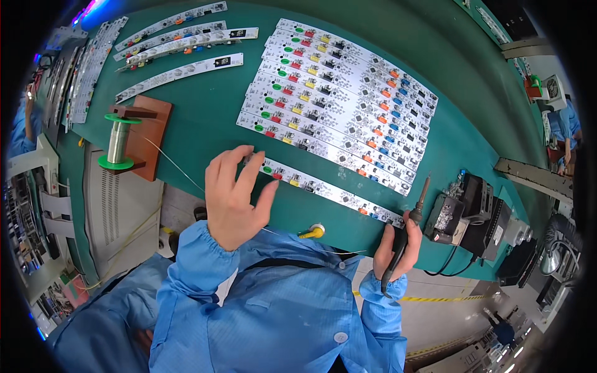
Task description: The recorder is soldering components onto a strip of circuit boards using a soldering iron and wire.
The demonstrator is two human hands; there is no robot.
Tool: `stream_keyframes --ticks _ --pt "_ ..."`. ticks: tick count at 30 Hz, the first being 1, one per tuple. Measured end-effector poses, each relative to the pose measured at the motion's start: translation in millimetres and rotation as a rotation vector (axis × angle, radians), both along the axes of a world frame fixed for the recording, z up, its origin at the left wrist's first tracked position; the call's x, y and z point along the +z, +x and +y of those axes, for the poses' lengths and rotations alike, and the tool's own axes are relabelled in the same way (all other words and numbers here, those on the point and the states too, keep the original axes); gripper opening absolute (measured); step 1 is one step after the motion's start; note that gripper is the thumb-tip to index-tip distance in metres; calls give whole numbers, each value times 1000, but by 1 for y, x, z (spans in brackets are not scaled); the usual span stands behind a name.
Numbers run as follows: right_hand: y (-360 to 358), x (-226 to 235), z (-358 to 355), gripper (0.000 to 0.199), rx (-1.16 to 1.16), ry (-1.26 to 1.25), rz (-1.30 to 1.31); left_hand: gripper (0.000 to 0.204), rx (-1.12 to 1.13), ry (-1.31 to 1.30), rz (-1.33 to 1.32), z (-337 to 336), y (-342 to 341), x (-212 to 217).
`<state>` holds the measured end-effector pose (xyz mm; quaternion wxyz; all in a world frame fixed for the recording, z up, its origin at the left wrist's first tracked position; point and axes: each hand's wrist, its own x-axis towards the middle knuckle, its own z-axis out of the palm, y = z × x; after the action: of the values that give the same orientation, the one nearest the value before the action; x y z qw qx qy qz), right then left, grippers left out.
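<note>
Lying near worktop (199, 118) front edge, white circuit strip (324, 188), left hand (233, 202) spread at left end, right hand (401, 248) gripping soldering iron (417, 212) by right end

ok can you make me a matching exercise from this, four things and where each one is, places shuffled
Things
1. soldering iron
2. wire spool
3. single white strip
4. overlapping white strips

Places
A. stretching between the left hand and the right hand
B. in the upper middle of the picture
C. held in the right hand
D. against the brown stand, left of the left hand

Pairs: 1-C, 2-D, 3-A, 4-B
</note>
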<state>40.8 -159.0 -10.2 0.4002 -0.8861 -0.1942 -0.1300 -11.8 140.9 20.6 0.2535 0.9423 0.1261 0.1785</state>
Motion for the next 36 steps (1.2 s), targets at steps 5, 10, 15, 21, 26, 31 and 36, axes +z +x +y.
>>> stream_keyframes --ticks 5,10,15,21,26,31,36 --pt "-1 -4 0 52 -32 38 14 45 -13 -231 -102 3 0 -5" --pt "-3 -3 -1 54 -47 56 42 43 -54 -217 -164 5 -8 -1" --pt "-3 -2 -2 53 -40 47 29 44 -70 -211 -168 3 -8 -1" --pt "0 2 -4 52 -26 28 -3 38 -103 -67 -108 4 -2 5" --pt "-14 8 -10 52 -20 86 -63 33 -523 -322 -270 -65 -4 14" --pt "-35 13 -20 49 -27 215 -57 29 -634 -172 -133 -128 -5 -10" --pt "-44 11 -28 50 -50 230 -70 25 -691 -65 -167 -135 -3 -23"
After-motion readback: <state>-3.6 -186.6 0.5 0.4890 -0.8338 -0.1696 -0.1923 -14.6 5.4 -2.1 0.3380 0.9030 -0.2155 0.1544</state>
